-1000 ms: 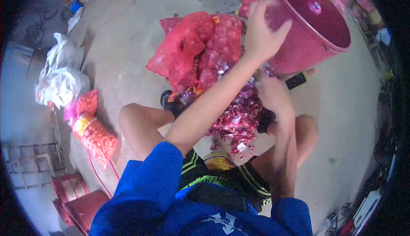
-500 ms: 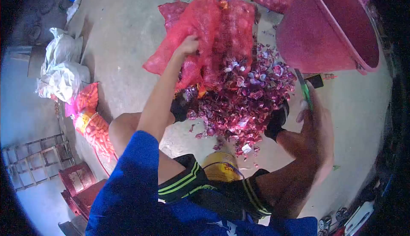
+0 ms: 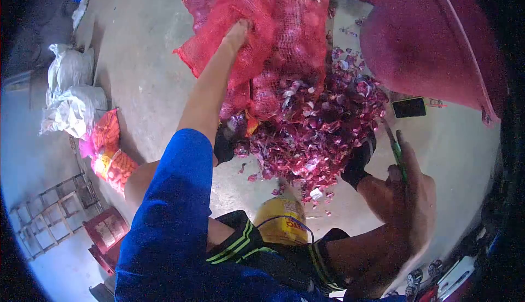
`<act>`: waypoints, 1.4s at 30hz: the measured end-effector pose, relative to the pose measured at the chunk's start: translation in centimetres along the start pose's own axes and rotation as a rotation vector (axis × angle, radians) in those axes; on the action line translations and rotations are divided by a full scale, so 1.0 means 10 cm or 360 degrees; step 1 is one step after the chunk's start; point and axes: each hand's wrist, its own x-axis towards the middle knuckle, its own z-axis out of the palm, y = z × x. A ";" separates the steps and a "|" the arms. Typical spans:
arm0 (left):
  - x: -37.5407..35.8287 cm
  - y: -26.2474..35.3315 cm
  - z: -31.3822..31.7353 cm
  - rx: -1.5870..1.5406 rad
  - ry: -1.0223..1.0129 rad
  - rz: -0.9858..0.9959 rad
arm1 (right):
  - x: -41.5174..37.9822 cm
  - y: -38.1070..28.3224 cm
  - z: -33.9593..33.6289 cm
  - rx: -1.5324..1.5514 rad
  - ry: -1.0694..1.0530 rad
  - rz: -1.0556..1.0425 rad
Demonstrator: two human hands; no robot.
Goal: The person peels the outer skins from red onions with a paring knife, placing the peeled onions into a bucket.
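My left hand (image 3: pixel 237 34) grips the loose mesh of a red net sack (image 3: pixel 219 20), with the arm stretched forward. Beside it lies a filled red net sack (image 3: pixel 299 34) of onions. My right hand (image 3: pixel 407 184) is closed around a knife (image 3: pixel 398 153) with a green handle, its blade pointing forward and up. Between my feet spreads a heap of purple onion skins (image 3: pixel 311 132), touching the near end of the sacks.
A large red tub (image 3: pixel 426 39) stands at the right, near a black phone (image 3: pixel 409 108) on the floor. White sacks (image 3: pixel 74 102) and an orange net bag (image 3: pixel 112 160) lie at the left. A yellow bucket (image 3: pixel 281 222) is between my legs.
My left hand and the mesh have moved slightly up and left in view. The phone now shows fully beside the tub. The knife hand appears lower.
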 end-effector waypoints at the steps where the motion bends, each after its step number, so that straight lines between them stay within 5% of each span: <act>1: -0.03 0.06 -0.05 0.0154 0.0053 0.0012 | 0.00 -0.01 -0.06 0.0002 -0.0120 -0.0116; 3: 0.03 0.11 -0.13 0.0319 0.0117 0.0024 | 0.02 -0.03 -0.10 0.0014 -0.0229 -0.0239; 6: 0.15 0.19 -0.10 0.0427 -0.0286 -0.0217 | 0.02 0.01 -0.11 0.0028 -0.0210 -0.0378; 8: 0.08 0.10 -0.02 -0.0092 0.0224 -0.0047 | 0.02 0.05 -0.14 0.0086 -0.0287 -0.0345; 9: 0.03 0.11 -0.14 -0.0091 0.0221 -0.0031 | 0.00 0.09 -0.14 0.0096 -0.0287 -0.0332; 13: -0.26 -0.02 -0.78 -0.0241 -0.0325 -0.0201 | -0.11 0.29 -0.06 0.0145 -0.0055 -0.0580; 15: -0.62 -0.36 -0.47 -0.1274 0.0509 0.0067 | -0.19 0.34 -0.05 0.0089 0.0019 -0.0654; 18: -1.44 0.37 -2.12 -0.1278 0.0035 -0.0235 | -0.32 0.27 -0.08 0.0003 -0.0077 -0.0645; 22: -2.34 0.50 -2.80 -0.2114 -0.0311 -0.0586 | -0.46 0.31 0.00 0.0198 0.0090 -0.0969; 26: -3.08 0.61 -3.32 -0.1772 -0.0097 -0.0705 | -0.52 0.36 0.15 0.0125 0.0498 -0.1212; 28: -3.27 0.89 -3.62 -0.2924 0.0335 -0.0768 | -0.51 0.34 0.20 0.0226 0.0557 -0.1368; 29: -3.35 1.00 -3.72 -0.2918 0.0376 -0.0772 | -0.51 0.28 0.22 0.0328 0.0601 -0.1511; 34: -3.40 1.74 -4.01 -0.2424 0.0770 -0.0239 | -0.61 -0.07 0.29 0.0582 0.0524 -0.1638; 42: -3.22 2.34 -3.92 -0.2771 0.0984 0.0034 | -0.79 -0.38 0.54 0.1060 0.0765 -0.2071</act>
